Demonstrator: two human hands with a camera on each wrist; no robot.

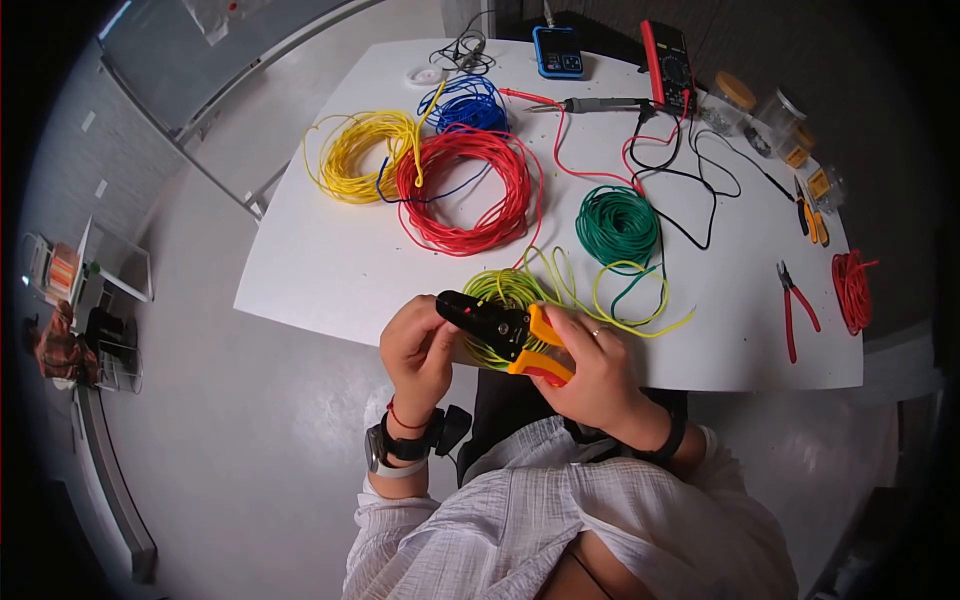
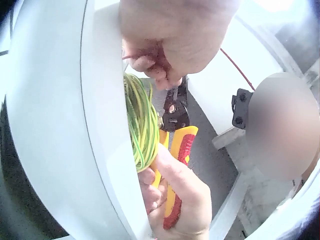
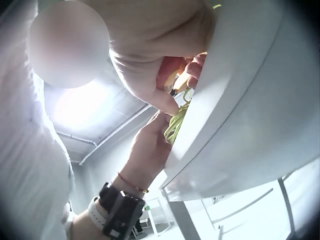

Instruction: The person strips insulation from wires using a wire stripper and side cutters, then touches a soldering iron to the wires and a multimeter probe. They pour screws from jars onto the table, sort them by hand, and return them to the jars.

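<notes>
In the head view, the right hand (image 1: 598, 375) grips the yellow-and-red handles (image 1: 545, 362) of a black-headed wire stripper (image 1: 500, 326) over the table's near edge. The stripper's head points left, to the curled fingertips of the left hand (image 1: 415, 350). A thin red wire (image 2: 128, 57) enters the left hand's pinched fingers (image 2: 160, 75) in the left wrist view; its end is hidden. Directly behind the stripper lies a yellow-green wire coil (image 1: 490, 288). The right wrist view shows the right hand (image 3: 160, 55) round the red handle (image 3: 169, 69), beside the yellow-green coil (image 3: 175, 126).
Yellow (image 1: 345, 160), blue (image 1: 468, 105), red (image 1: 470, 225) and green (image 1: 617, 225) coils lie farther back on the table (image 1: 320, 260). Behind them are a blue device (image 1: 558, 52), soldering iron (image 1: 600, 104) and multimeter (image 1: 672, 68). Jars (image 1: 735, 92), red-handled cutters (image 1: 798, 310) and another red coil (image 1: 852, 292) are at right.
</notes>
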